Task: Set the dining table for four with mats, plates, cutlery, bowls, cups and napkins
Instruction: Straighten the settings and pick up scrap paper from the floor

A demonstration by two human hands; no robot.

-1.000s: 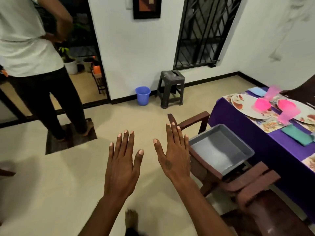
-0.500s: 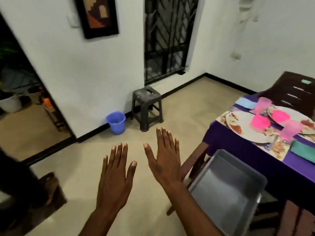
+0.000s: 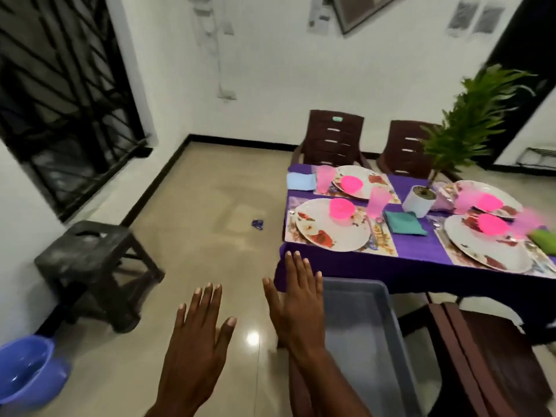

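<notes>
My left hand (image 3: 195, 344) and my right hand (image 3: 296, 305) are held out flat, palms down, fingers straight, holding nothing. They hover above the floor left of a grey tray (image 3: 370, 350). The table (image 3: 361, 266) with a purple cloth stands to the right. On it lie patterned mats, several white plates (image 3: 328, 233), pink bowls (image 3: 341, 207), pink cups (image 3: 376, 201) and folded napkins: teal (image 3: 404, 222), light blue (image 3: 301, 180) and green (image 3: 543, 236). Cutlery (image 3: 373, 233) lies beside the near plate.
A potted plant (image 3: 421, 200) stands mid-table. Two brown chairs (image 3: 334, 139) sit at the far side, another (image 3: 493, 356) under the tray at the near right. A dark stool (image 3: 90, 263) and a blue bucket (image 3: 27, 368) stand left. A small purple scrap (image 3: 258, 224) lies on the floor.
The view has swung right, from the doorway and the standing person to the table. Both hands stay flat and held out together.
</notes>
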